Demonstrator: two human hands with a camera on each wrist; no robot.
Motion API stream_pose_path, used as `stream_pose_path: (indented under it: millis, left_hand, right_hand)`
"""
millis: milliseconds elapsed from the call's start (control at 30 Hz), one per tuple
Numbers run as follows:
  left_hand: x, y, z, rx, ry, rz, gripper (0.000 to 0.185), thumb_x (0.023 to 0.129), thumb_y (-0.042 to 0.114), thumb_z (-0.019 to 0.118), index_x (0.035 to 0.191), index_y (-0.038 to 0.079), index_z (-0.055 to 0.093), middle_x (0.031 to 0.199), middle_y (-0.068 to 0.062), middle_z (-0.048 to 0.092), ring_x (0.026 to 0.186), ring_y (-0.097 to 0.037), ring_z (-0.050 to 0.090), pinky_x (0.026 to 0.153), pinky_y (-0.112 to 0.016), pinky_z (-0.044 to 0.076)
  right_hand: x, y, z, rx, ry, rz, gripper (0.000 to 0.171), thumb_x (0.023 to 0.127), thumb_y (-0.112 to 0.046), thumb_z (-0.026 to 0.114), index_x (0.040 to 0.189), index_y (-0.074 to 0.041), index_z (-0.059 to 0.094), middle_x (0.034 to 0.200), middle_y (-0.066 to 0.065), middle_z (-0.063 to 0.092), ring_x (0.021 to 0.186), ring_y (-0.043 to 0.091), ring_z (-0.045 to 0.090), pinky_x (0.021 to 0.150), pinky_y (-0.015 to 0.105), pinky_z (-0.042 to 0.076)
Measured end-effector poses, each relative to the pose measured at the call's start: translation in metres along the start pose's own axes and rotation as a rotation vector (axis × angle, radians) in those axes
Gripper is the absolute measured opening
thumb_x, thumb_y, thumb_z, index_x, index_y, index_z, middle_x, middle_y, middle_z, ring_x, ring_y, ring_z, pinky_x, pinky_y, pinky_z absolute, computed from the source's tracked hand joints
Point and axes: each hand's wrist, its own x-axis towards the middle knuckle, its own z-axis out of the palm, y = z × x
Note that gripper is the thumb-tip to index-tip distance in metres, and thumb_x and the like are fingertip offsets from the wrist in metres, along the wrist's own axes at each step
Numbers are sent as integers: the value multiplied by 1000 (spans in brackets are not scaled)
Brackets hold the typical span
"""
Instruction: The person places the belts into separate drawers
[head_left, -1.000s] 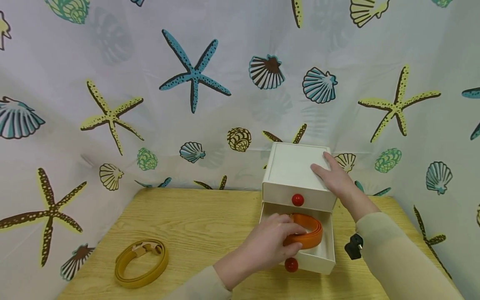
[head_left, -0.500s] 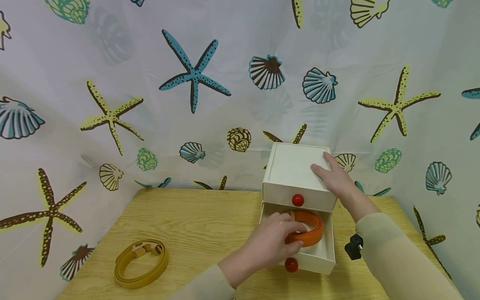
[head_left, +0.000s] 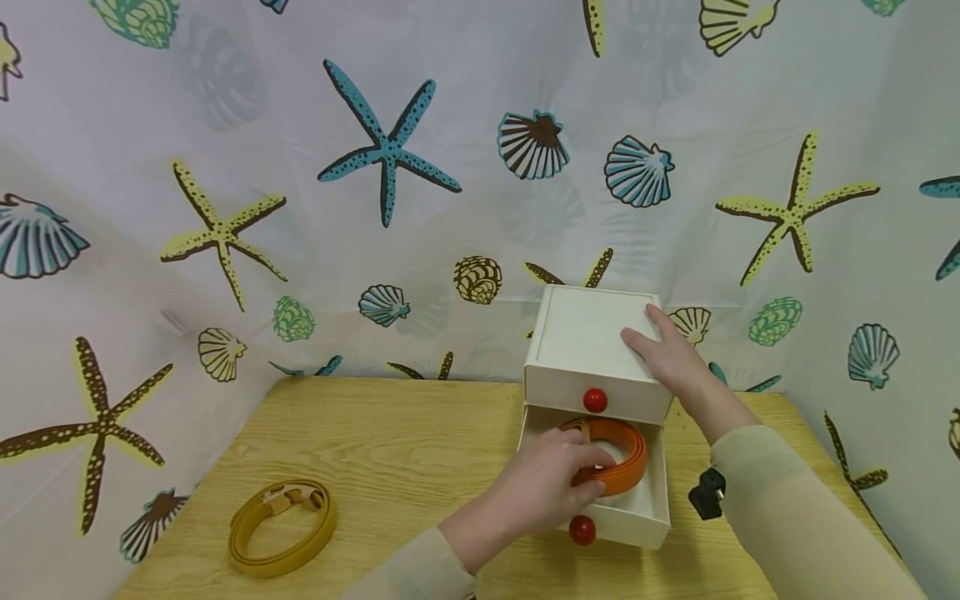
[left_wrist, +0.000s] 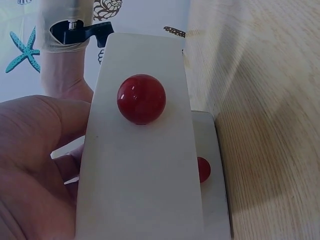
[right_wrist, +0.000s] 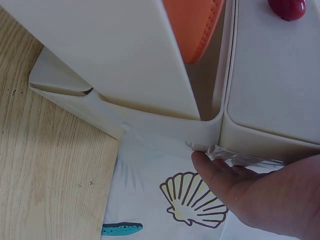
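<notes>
A white drawer unit (head_left: 592, 333) with red ball knobs stands at the table's right, its lower visible drawer (head_left: 651, 492) pulled out. Inside that drawer lies a coiled orange belt (head_left: 628, 475). My left hand (head_left: 543, 479) pinches the near side of the coil, thumb outside and fingers inside the loop. In the left wrist view the drawer front (left_wrist: 140, 175) hides most of the fingers and all of the belt. My right hand (head_left: 671, 354) rests on the unit's top right edge, fingers (right_wrist: 212, 172) straight along its side in the right wrist view.
A coiled mustard-yellow belt (head_left: 258, 562) with a buckle lies on the wooden table (head_left: 375, 442) to the left. A further closed drawer (left_wrist: 212, 200) with a red knob shows under the open one. A shell-and-starfish curtain (head_left: 450, 83) surrounds the table.
The orange belt has shifted slightly back and right inside the drawer, with my left hand following it. My right hand stays on the unit.
</notes>
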Motion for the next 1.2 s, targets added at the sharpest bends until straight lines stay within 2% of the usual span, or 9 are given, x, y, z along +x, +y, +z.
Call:
stream_pose_path:
  millis: [333,567,767,1000,1200]
  left_hand:
    - [1,0,1,-36,-31,-38,24,101,19,83,125,22,84,112,8,75,101,-7,63,93,-27,50]
    - [3,1,-1,-14,-48,-42,23,100,18,83,123,23,84,107,10,74,96,-6,62,89,-24,49]
    - [5,0,0,-22,-65,-47,21,101,18,82,122,22,85,111,10,75,101,-5,63,92,-25,50]
    - [4,-2,2,-2,-49,-69,24,99,16,80,122,19,84,105,6,74,95,-8,62,89,-26,50]
    - [1,-1,2,52,-18,-65,24,101,19,80,124,22,83,107,8,74,100,-10,63,91,-28,48]
  right_hand:
    - [1,0,1,-1,6,-3,87,116,-51,50,179,-21,-2,183,20,-4,167,49,1,128,74,11]
    - [2,2,1,0,6,6,87,116,-51,50,179,-21,-2,184,19,-4,167,48,1,129,73,10]
    - [2,0,0,5,0,6,87,116,-51,50,179,-22,-3,183,20,-5,167,49,0,128,73,10]
    - [1,0,-1,-3,-1,1,87,116,-51,50,179,-21,-2,183,20,-4,167,48,0,128,74,11]
    - [2,0,-1,-4,1,17,87,115,-53,49,179,-23,-3,184,20,-4,167,49,1,127,76,12]
